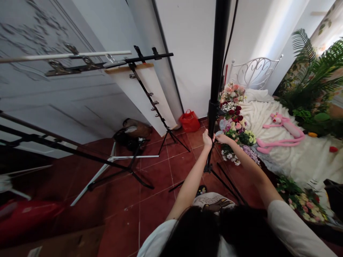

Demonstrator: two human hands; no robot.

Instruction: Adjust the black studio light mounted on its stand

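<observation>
Red bag [189, 122] beyond black stand [220, 53], contents unclear

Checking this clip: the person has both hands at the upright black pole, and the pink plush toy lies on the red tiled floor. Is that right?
Not quite. The head view shows the pink plush toy lying on the white bedding, not on the red tiled floor. The left hand and right hand are at the upright black pole, as you say.

A black stand pole [218, 64] blocked the middle; flowers [237, 125] crowded its right, while open floor [178, 166] gave passage to its left.
</observation>
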